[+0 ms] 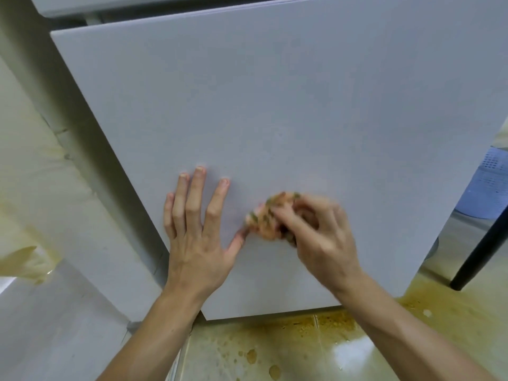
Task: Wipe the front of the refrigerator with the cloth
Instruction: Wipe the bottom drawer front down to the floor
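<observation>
The white refrigerator door [275, 105] fills most of the view, seen from above. My right hand [319, 237] grips a crumpled orange and green cloth [268, 215] and presses it against the lower part of the door; the hand is blurred by motion. My left hand [198, 232] lies flat on the door just left of the cloth, fingers spread and pointing up, holding nothing. Its thumb nearly touches the cloth.
Below the door is a glossy tiled floor [316, 347] with brown stains and wet drops. A blue perforated basket [486, 185] stands at the right edge beside a black leg [478, 257]. A pale wall and ledge [33, 188] run along the left.
</observation>
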Available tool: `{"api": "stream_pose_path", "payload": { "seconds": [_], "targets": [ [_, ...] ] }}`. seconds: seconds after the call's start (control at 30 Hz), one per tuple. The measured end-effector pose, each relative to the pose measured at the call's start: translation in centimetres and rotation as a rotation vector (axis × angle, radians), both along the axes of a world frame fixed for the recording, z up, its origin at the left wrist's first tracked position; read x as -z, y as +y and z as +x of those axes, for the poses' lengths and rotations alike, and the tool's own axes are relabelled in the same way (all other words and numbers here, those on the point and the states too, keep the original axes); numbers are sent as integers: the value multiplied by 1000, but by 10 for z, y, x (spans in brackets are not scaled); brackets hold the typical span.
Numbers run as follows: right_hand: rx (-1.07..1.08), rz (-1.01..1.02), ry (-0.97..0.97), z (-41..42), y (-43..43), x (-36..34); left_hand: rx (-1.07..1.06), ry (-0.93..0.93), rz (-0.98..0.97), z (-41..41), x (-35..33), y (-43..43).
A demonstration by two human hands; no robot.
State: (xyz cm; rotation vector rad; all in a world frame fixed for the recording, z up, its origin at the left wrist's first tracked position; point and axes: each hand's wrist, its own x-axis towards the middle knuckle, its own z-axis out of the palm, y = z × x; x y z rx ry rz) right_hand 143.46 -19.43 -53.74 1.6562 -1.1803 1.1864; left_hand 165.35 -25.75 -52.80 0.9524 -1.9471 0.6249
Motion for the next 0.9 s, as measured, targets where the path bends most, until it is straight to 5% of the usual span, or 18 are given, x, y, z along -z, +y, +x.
{"api": "stream_pose_path", "payload": {
  "seconds": [0.17,0.27,0.6,0.7,0.9],
  "targets": [
    [-9,-276,-383,23,-15,-107,-28,24,-15,12,-6,-1],
    [-52,-292,-489,41,-21,-110,-41,40,-16,17,-11,-4],
    [-84,214,68,31,0,72,21,16,-3,31,-12,-12],
    [-100,185,-5,37,-3,35,33,24,-7,32,-12,-11],
    [-90,-226,-411,60,-25,-121,3,23,-28,43,-11,-12]
  ]
}}
